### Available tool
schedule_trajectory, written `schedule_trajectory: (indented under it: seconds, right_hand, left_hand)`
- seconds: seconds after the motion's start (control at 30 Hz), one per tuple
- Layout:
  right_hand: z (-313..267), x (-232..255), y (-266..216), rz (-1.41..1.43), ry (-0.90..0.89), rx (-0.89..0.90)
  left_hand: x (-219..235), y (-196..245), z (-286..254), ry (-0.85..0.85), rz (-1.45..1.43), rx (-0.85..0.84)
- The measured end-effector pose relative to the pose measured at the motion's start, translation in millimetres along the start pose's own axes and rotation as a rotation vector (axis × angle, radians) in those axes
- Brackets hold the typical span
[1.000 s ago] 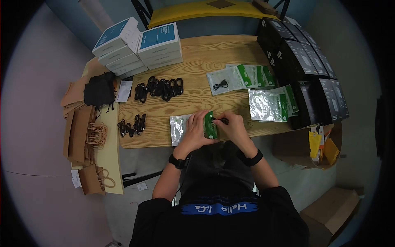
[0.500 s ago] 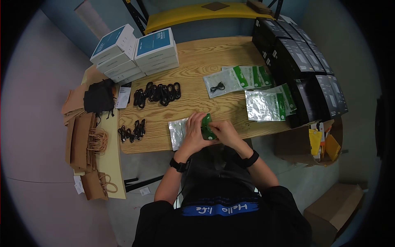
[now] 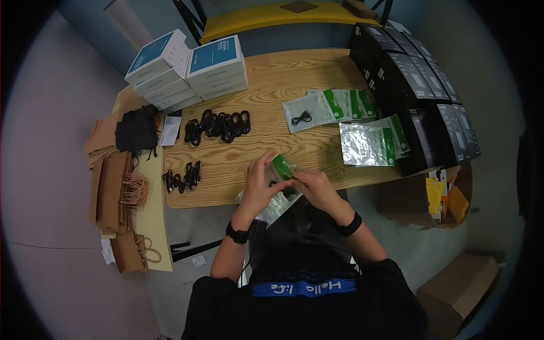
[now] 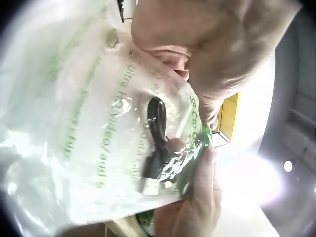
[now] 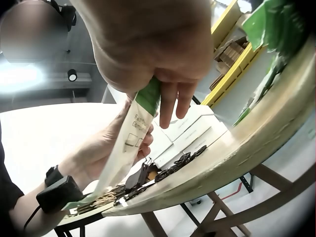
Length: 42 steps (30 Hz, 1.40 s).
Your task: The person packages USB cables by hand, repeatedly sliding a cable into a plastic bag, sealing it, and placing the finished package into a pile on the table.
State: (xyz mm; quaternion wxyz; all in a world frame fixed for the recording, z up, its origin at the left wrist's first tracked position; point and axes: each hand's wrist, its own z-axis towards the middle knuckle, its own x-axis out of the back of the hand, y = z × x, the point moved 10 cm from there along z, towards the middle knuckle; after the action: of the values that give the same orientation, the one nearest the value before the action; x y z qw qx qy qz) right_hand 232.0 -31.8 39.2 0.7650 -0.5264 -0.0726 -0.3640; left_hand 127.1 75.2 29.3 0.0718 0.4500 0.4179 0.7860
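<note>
A clear plastic bag with a green header (image 3: 282, 166) is held tilted at the table's front edge, its lower part toward the body. Through its printed film, a small coiled black cable (image 4: 157, 118) with a light-coloured plug end shows inside. My left hand (image 3: 259, 184) grips the bag's side near the green end. From the other side, my right hand (image 3: 318, 190) pinches the green top edge between thumb and fingers. In the right wrist view the bag (image 5: 126, 136) hangs below the pinching right hand, with the left hand (image 5: 96, 148) behind it.
Short black cables (image 3: 182, 177) and longer coiled ones (image 3: 218, 126) lie on the left. Green-topped bags (image 3: 367, 144) lie right, one bag (image 3: 311, 110) with a cable on it. White boxes (image 3: 212, 65) and black boxes (image 3: 408, 76) stack at the back; paper bags (image 3: 110, 184) sit far left.
The right hand has gone from holding a black cable at the bag's green end to pinching that end. The bag has lifted from the table and tilted, and the cable now shows inside.
</note>
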Motion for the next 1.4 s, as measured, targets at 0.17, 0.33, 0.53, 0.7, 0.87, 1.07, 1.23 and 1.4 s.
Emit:
schedule_trajectory:
  seconds: [0.17,0.33,0.53,0.7,0.87,1.07,1.23,1.4]
  right_hand:
    - [-3.7,7.7,-9.9,0.151,0.061,-0.008]
    - [-8.8,37.4,-23.8,0.068,0.357,0.043]
    - [-16.6,11.9,19.8,0.362,0.150,-0.282]
    - [-9.7,7.1,6.0,0.162,0.043,-0.170]
    - [-12.4,5.0,12.2,0.152,0.065,-0.266]
    - [-18.1,-4.3,28.1,0.284,0.120,-0.379]
    - [-12.3,-28.4,35.6,0.487,-0.129,-0.497]
    - [15.6,7.3,84.3,0.677,0.358,-0.596]
  left_hand:
    - [-9.0,-44.8,-2.4,-0.011,-0.804,0.228]
    - [6.4,-51.1,-9.3,0.098,-0.853,0.281]
    - [-1.2,-40.4,-12.2,0.019,-0.952,0.315]
    - [-8.4,-28.2,-15.9,-0.098,-0.846,0.293]
    - [-6.0,-26.3,-16.5,-0.047,-0.806,0.222]
    - [24.4,-20.7,-16.4,0.038,-0.578,0.115]
    - [32.1,-45.8,-19.3,0.040,-0.555,0.225]
    - [61.3,-51.2,-17.4,0.300,-0.515,0.184]
